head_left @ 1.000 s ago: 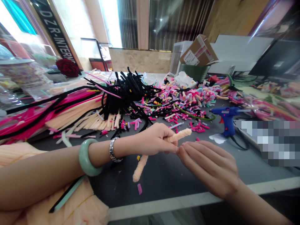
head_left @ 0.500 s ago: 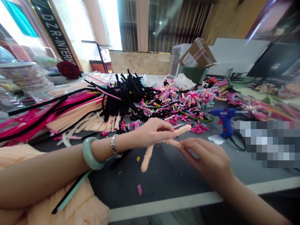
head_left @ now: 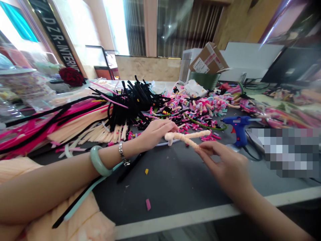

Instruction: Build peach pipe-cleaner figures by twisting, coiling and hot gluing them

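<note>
A peach, fuzzy pipe-cleaner shape (head_left: 184, 136) with a branching form is held above the dark table. My right hand (head_left: 223, 160) pinches the tip of its lower branch between thumb and fingers. At its thicker left end, my left hand (head_left: 159, 134) has curled fingers against it from behind; the exact contact is partly hidden. The other branch points right, free of both hands. A jade bangle (head_left: 100, 161) and a metal watch band (head_left: 122, 153) are on my left arm.
A blue glue gun (head_left: 237, 129) stands right of my hands. Behind them lie black pipe cleaners (head_left: 132, 100) and a heap of small colourful pieces (head_left: 200, 107). A peach bundle (head_left: 82, 214) lies under my left arm; a cardboard box (head_left: 210, 60) stands farther back.
The peach pipe-cleaner shape has turned: the branch that hung down to the left is now out of that place. My left hand has shifted left, toward the shape's left end.
</note>
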The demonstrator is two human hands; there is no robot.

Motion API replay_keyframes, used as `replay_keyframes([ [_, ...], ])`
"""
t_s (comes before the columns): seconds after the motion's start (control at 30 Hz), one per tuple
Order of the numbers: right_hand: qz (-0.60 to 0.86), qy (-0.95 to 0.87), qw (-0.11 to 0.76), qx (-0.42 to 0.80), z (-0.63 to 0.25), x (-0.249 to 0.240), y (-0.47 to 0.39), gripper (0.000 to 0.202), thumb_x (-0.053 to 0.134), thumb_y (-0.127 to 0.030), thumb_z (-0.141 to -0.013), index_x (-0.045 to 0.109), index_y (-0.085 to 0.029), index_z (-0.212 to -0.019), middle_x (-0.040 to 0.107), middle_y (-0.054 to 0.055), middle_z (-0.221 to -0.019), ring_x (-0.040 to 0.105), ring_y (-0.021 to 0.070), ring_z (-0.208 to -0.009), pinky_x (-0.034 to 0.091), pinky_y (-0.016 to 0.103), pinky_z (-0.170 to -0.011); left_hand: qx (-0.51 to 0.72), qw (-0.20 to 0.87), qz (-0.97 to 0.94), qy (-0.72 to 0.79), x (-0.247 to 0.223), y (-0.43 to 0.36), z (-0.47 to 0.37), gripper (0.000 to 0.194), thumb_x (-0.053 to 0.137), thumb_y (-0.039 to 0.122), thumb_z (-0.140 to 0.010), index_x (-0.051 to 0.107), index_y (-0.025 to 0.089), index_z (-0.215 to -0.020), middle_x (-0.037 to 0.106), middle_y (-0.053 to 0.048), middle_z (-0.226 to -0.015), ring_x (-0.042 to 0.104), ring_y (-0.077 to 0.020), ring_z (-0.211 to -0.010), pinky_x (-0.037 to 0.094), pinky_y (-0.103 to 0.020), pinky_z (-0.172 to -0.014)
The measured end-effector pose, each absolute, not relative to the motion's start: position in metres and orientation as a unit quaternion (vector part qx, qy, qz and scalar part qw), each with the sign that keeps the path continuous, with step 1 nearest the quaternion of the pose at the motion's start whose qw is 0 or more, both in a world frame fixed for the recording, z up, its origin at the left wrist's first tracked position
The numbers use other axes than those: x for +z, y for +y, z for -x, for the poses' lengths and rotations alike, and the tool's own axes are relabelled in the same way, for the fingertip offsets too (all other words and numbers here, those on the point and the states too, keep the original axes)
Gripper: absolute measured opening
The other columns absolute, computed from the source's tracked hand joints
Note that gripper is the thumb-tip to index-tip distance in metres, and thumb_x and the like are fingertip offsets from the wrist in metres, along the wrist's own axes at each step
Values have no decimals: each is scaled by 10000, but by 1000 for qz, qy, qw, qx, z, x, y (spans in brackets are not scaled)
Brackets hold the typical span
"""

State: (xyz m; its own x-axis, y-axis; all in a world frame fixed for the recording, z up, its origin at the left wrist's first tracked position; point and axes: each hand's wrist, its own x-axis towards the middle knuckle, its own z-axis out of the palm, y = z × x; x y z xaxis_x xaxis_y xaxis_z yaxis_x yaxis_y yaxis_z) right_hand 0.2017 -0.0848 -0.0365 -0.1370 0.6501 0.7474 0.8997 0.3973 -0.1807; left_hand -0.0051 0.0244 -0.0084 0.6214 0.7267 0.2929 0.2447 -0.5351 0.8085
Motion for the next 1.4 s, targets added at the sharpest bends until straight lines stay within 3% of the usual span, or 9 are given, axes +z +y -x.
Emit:
replay_keyframes([
  [0.3,537,-729,397,-154,-201,-34,-83,34,609,-216,-844,612,-199,-814,678,-22,-675,631,112,-551,436,213,-543,324,436,-815,200,-18,34,11,439,378,481,-923,617,128,-1026,655,-55,-819,608,-151,-780,438,-225,-674],
  [0.43,531,-730,401,-157,-200,-32,-83,33,601,-210,-848,608,-204,-816,682,-18,-676,646,121,-563,452,214,-551,286,365,-865,194,-18,32,10,287,643,408,-795,617,130,-861,636,-81,-1035,610,-175,-935,474,-244,-774],
  [0.53,530,-728,404,-160,-200,-32,-83,28,600,-225,-848,610,-206,-830,684,-14,-687,651,124,-576,469,216,-568,325,336,-855,223,-19,30,8,230,621,354,-822,595,126,-839,646,-74,-979,627,-163,-893,491,-256,-774],
  [0.63,539,-716,419,-147,-200,-34,-83,60,630,-247,-827,610,-211,-870,700,-4,-754,666,132,-622,485,223,-592,353,411,-805,243,-18,29,6,242,650,337,-807,558,122,-875,651,-31,-789,626,-113,-658,494,-222,-629],
  [0.87,550,-646,527,46,-201,-36,-80,429,704,-336,-752,511,-231,-1121,645,21,-913,656,146,-675,554,289,-617,403,616,-631,244,-12,22,-1,204,669,272,-800,549,109,-781,647,-12,-658,627,-95,-589,538,-219,-607],
  [0.97,562,-632,535,-6,-204,-34,-78,475,731,-367,-711,519,-225,-1112,612,62,-1046,631,193,-832,548,347,-683,387,673,-579,250,-12,22,-2,202,655,271,-814,539,113,-765,635,-4,-620,598,-77,-532,524,-200,-562],
  [1.1,565,-667,482,-62,-206,-31,-80,378,704,-389,-742,588,-227,-1063,656,59,-1015,619,238,-922,506,406,-791,338,717,-558,246,-11,19,-2,200,639,259,-829,540,112,-738,619,2,-589,580,-63,-504,484,-161,-509],
  [1.27,541,-699,467,32,-202,-26,-86,181,690,-338,-776,668,-227,-917,703,8,-810,630,147,-621,499,276,-585,251,744,-572,238,-9,9,-5,222,671,295,-808,562,102,-798,657,-23,-654,614,-81,-520,493,-170,-510],
  [1.4,545,-686,475,75,-199,-24,-89,103,684,-318,-781,701,-227,-827,691,-21,-686,600,122,-544,459,243,-507,249,745,-578,223,-8,3,-7,234,689,288,-798,555,98,-827,672,-31,-696,640,-87,-558,519,-179,-556],
])
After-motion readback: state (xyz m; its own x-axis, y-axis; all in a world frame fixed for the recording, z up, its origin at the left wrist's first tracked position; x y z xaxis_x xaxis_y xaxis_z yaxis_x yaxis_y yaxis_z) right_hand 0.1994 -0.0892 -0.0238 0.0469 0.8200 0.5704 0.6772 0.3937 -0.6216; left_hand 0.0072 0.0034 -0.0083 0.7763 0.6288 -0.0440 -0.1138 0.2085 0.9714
